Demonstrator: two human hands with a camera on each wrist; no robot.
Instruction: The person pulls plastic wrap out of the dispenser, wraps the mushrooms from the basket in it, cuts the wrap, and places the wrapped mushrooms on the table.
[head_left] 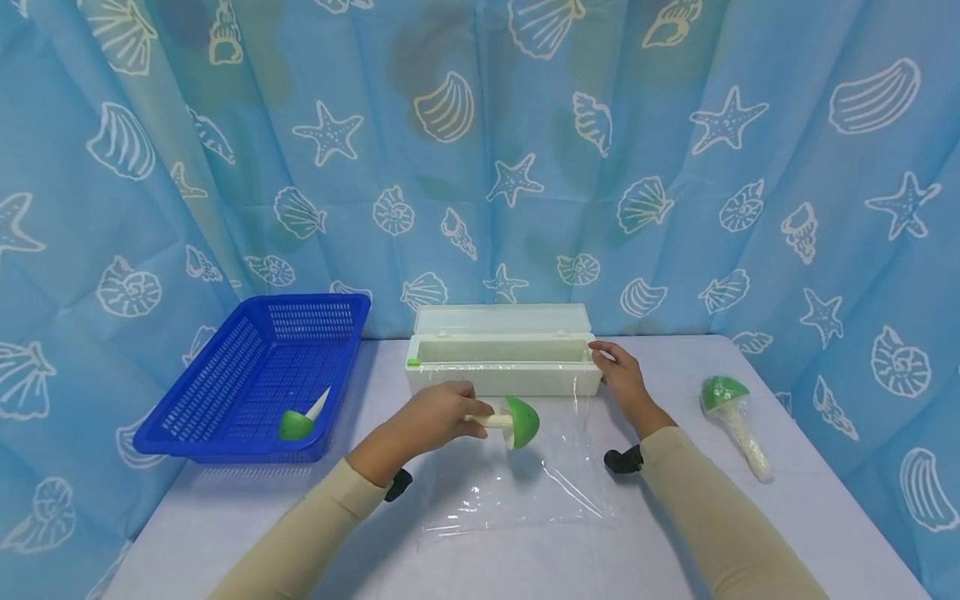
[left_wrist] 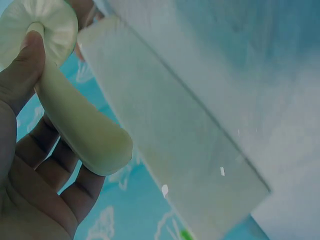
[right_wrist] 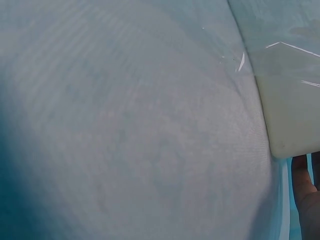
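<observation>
My left hand (head_left: 442, 412) pinches the pale stem of a toy mushroom (head_left: 524, 423), its green domed cap pointing right. In the left wrist view, the thumb presses on the mushroom's stem (left_wrist: 82, 120) near the cap, with the other fingers behind it. Beneath it in the head view spreads a sheet of clear plastic film (head_left: 517, 492), drawn toward me over the front of a long white film dispenser box (head_left: 502, 381). That box has its lid (head_left: 502, 319) raised at the back. At its right end, my right hand (head_left: 624, 382) grips the corner with its fingertips.
A blue plastic basket (head_left: 161, 433) stands at the left with a green-capped mushroom (head_left: 297, 425) in it. On the right side of the white table (head_left: 660, 550) lies another mushroom (head_left: 731, 408), wrapped in film. A blue shell-patterned curtain (head_left: 480, 167) hangs behind.
</observation>
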